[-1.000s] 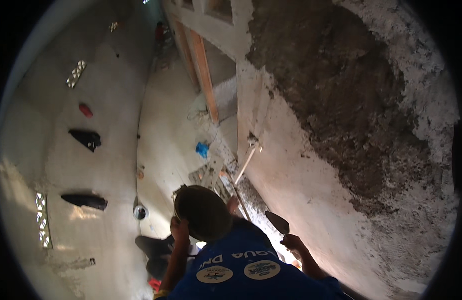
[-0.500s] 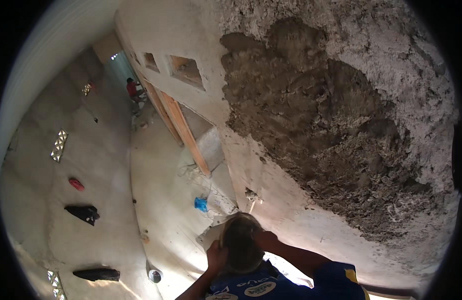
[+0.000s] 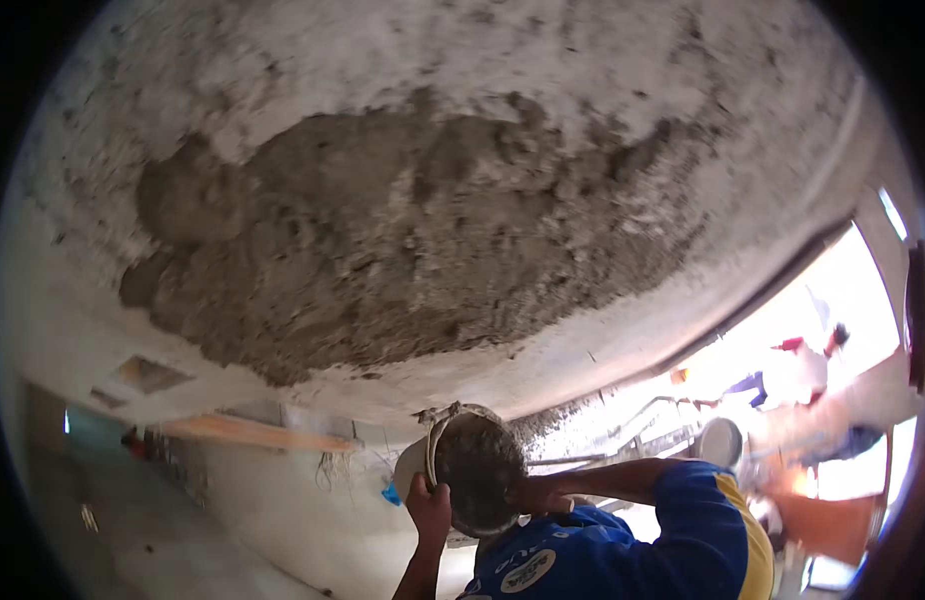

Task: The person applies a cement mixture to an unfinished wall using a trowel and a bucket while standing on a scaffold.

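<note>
A bucket (image 3: 412,464) is held up at lower centre, its mouth turned partly towards me. Dark wet mortar (image 3: 478,460) shows inside it. My left hand (image 3: 430,508) is closed on the near left side of the rim. At the bucket's right edge is my right hand (image 3: 539,494); its fingers are blurred and hidden against the dark mortar, and a small pale piece shows beside the wrist. Above and beyond the bucket, a broad patch of rough, damp mortar (image 3: 403,250) covers part of the wall (image 3: 463,385).
A wooden beam (image 3: 258,430) runs below a square wall recess (image 3: 155,374) on the left. A blue bag (image 3: 391,494) lies beyond the bucket. To the right stand a round pale container (image 3: 720,441) and an orange-brown panel (image 3: 823,522); another person (image 3: 795,374) is near the bright opening.
My view has swung to the right, so the mortar patch now lies straight ahead and the bright opening shows. The bucket's mouth and mortar have come into clearer view, with both hands still at it.
</note>
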{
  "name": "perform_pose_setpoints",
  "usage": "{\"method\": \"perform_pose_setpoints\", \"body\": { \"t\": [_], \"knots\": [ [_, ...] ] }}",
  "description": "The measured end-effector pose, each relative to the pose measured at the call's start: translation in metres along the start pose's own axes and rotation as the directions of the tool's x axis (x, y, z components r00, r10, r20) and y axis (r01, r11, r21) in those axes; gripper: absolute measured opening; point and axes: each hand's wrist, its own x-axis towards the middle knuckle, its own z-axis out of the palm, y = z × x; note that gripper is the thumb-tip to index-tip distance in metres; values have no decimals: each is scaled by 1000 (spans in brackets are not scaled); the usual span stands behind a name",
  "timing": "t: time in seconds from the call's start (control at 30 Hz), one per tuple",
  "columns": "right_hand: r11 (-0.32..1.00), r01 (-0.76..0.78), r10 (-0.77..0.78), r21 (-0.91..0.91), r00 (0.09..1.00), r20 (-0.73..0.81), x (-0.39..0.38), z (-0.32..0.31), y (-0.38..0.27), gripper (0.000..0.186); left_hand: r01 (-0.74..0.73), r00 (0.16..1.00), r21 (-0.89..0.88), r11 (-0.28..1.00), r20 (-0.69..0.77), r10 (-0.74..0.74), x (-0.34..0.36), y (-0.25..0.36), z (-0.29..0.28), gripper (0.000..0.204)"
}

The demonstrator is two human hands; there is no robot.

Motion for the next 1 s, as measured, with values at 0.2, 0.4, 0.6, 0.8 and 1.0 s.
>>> {"method": "perform_pose_setpoints", "body": {
  "t": [0.2, 0.4, 0.6, 0.8, 1.0],
  "knots": [
    [699, 529, -533, 481, 834, -143, -59, 36, 2, 28, -77, 982, -21, 997, 170, 79, 30, 9, 9, 23],
    [395, 702, -915, -592, 355, -190, -119, 37, 15, 34, 67, 983, -414, 908, 182, 10, 29, 25, 42, 18],
    [62, 685, -313, 726, 704, -638, -218, 71, -63, 45, 199, 980, -653, 731, 141, -141, 20, 25, 60, 16],
    [319, 862, -209, -394, -342, -916, -321, 54, -154, 39, 230, 967, -407, 884, 198, -161, 11, 16, 58, 18],
    [187, 412, 268, -892, -895, -357, -345, -49, -185, 20, 122, 978, -288, 950, 197, -66, 15, 25, 43, 16]
  ]
}}
